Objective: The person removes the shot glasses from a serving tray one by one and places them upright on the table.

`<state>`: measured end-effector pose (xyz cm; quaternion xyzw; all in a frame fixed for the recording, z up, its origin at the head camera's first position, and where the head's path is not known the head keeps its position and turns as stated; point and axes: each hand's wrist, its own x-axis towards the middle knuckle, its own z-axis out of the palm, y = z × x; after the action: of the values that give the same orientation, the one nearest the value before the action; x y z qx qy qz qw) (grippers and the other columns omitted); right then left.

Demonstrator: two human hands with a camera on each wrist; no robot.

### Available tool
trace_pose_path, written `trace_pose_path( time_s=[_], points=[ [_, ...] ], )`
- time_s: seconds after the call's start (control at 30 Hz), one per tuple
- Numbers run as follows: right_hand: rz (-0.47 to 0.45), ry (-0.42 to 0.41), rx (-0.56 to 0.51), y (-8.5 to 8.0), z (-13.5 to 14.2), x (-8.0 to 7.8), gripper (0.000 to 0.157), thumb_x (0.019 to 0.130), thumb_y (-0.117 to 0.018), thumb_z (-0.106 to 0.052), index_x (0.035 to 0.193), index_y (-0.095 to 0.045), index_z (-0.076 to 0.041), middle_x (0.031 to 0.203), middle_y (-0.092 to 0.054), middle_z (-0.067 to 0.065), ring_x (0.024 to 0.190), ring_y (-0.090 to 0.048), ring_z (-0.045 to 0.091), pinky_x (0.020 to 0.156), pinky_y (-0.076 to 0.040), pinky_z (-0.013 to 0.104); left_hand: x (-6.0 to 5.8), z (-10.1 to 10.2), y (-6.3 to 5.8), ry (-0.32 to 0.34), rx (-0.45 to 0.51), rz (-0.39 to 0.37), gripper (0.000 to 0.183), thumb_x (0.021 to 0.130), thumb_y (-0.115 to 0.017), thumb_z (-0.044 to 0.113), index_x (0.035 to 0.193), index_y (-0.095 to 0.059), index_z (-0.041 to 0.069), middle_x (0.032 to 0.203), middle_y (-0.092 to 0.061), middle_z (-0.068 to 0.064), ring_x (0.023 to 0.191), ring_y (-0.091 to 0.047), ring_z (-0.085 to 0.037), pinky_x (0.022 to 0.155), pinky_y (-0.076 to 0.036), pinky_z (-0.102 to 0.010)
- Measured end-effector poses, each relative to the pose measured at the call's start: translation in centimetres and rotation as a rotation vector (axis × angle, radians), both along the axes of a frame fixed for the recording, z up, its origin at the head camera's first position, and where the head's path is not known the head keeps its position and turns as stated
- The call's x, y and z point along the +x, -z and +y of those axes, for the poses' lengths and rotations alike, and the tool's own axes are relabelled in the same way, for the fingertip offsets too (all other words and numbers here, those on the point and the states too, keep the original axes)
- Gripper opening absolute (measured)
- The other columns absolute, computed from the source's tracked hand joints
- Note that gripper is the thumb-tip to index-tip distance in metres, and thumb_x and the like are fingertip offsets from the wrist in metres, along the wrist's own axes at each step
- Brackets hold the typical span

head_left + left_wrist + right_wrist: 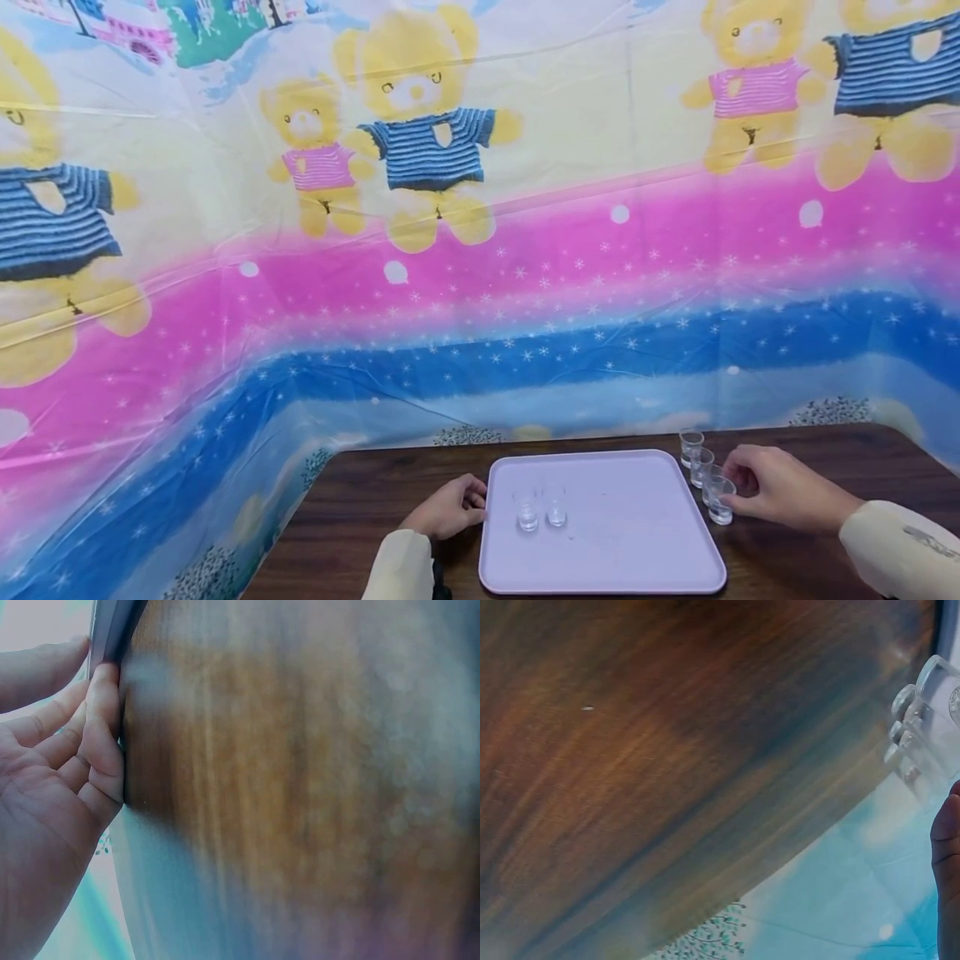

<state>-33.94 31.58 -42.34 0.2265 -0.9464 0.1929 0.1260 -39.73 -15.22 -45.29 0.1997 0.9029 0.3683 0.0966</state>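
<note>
A pale lilac tray [637,542] lies on the table. My left hand [450,507] is at its left side; in the left wrist view the thumb and curled fingers [101,742] meet at the tray's rim [116,630]. Two small clear shot glasses [527,517] stand side by side on the tray's left half. Just past its right edge, several more shot glasses [692,448] form a slanting row. My right hand [787,490] pinches the nearest glass [721,510] between thumb and fingers. Only part of that hand [946,847] shows in the right wrist view.
The dark wood table [360,500] has its back edge close against a hanging cloth [525,292] printed with bears and snowflakes. The row of glasses stands close to the tray's right rim. Wood surface shows on both sides of the tray.
</note>
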Motion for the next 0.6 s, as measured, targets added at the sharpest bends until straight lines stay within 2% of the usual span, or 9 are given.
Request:
trace_pose_path(
  time_s=[0.13, 0.37, 0.6],
  points=[
    [-0.049, 0.023, 0.004, 0.20, 0.35, 0.26, 0.029, 0.069, -0.067, -0.043, 0.079, -0.054, -0.019, 0.067, -0.046, -0.011, 0.058, -0.043, 0.001, 0.050, -0.038, 0.021, 0.02, 0.03, -0.08, 0.001, 0.000, 0.001, 0.026, 0.078, -0.062, 0.010, 0.100, -0.050, 0.003, 0.081, -0.053, -0.002, 0.073, -0.050, -0.016, 0.063, -0.041, -0.032],
    [-0.036, 0.046, -0.009, 0.79, 0.78, 0.24, 0.032, 0.067, -0.067, -0.046, 0.078, -0.055, -0.019, 0.067, -0.046, -0.011, 0.058, -0.043, 0.002, 0.051, -0.038, 0.021, -0.18, 0.02, -0.05, 0.006, -0.005, 0.002, 0.025, 0.079, -0.062, 0.011, 0.101, -0.050, 0.004, 0.081, -0.053, -0.001, 0.073, -0.050, -0.016, 0.063, -0.041, -0.031],
    [-0.043, 0.062, -0.008, 0.37, 0.60, 0.42, 0.032, 0.069, -0.065, -0.048, 0.079, -0.056, -0.019, 0.069, -0.048, -0.012, 0.060, -0.045, 0.001, 0.053, -0.040, 0.022, -0.17, 0.03, 0.13, -0.005, -0.019, 0.002, 0.025, 0.079, -0.062, 0.011, 0.101, -0.050, 0.004, 0.081, -0.053, -0.001, 0.072, -0.050, -0.015, 0.063, -0.041, -0.032]
  ],
)
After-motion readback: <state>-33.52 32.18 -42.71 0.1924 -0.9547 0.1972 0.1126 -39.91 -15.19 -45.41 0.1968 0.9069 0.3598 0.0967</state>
